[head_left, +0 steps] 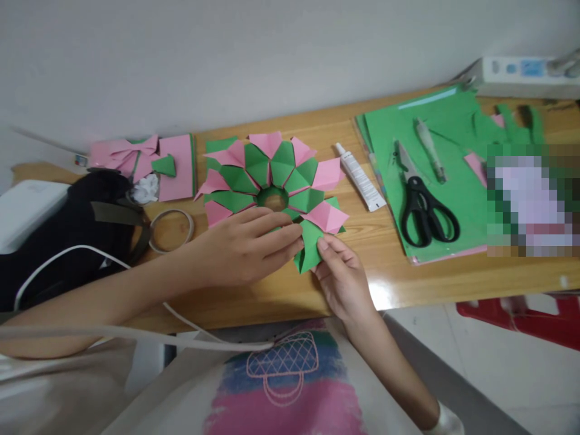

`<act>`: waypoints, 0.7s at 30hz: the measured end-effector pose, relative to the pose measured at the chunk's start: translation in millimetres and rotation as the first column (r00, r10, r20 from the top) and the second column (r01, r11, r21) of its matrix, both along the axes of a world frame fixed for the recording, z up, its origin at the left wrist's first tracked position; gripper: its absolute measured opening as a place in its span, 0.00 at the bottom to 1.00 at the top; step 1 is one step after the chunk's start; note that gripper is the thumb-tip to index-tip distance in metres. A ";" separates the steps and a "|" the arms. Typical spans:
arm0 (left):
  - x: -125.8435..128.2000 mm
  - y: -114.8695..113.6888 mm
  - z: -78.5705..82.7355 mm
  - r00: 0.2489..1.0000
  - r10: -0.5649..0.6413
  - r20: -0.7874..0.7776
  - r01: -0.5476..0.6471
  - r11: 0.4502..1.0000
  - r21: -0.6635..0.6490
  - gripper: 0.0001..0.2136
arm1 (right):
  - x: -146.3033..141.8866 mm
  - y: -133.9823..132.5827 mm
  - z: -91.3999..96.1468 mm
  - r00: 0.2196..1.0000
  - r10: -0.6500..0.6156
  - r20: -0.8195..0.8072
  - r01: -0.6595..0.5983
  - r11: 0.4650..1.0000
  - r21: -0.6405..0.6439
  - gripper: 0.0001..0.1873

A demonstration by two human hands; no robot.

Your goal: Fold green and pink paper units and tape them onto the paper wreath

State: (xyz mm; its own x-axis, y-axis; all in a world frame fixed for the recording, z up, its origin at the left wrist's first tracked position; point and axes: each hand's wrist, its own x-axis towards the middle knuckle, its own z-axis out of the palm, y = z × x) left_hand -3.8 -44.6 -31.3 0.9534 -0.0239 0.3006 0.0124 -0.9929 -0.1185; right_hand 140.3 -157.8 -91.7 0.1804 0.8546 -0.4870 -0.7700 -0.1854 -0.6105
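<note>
A ring of folded pink and green paper (256, 163) lies on the wooden table, its pieces fanned around a round hole. At its near right side is a green folded paper piece (310, 246). My right hand (343, 277) pinches that piece between thumb and fingers from the right. From the left, my left hand (254, 246) reaches across the ring's near edge, its fingers together and their tips closed against the same green piece. My left hand hides part of the ring's front, and its thumb is out of sight.
Right of the ring lie a glue tube (361, 178), black-handled scissors (423, 208) and a clear-handled cutter (430, 150) on green paper sheets (453, 121). A tape roll (171, 231), pink paper (176, 169) and a black bag (81, 241) sit left. A white cable (181, 339) crosses in front.
</note>
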 end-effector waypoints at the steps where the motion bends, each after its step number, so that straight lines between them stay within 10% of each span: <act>1: -0.2 0.3 0.0 1.000 -0.004 -0.002 0.004 1.000 0.004 0.03 | 0.1 0.1 0.1 1.000 -0.002 -0.010 0.002 1.000 -0.001 0.10; 21: 0.7 3.8 10.6 0.983 -0.135 -0.127 0.152 0.978 0.139 0.09 | 3.7 0.4 -2.0 1.000 0.002 -0.024 -0.003 0.999 -0.046 0.08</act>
State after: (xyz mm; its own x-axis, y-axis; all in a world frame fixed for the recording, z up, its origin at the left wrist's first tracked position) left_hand -3.1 -40.8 -20.6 0.9650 -0.1988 0.1710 -0.1513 -0.9547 -0.2563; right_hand 144.1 -157.5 -93.7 0.1661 0.8317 -0.5299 -0.7839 -0.2146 -0.5827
